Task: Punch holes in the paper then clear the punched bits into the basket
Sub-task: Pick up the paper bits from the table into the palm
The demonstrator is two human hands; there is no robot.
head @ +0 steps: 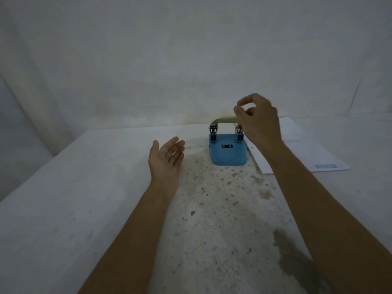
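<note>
Two bare hands over the speckled worktop (212, 209). Right hand (259, 122), fingers pinched together, hovers above the blue hole punch (228, 151); whether it holds a bit, cannot tell. Left hand (166, 158) open, palm up; paper (307, 153) lies right of the punch.

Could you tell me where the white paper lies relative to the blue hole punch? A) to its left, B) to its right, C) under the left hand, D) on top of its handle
B: the paper lies flat on the table to the right of the hole punch, partly behind the right hand.

No text can be read: the paper (314, 153) bears a blue printed strip at its 5 o'clock corner (too blurred).
</note>
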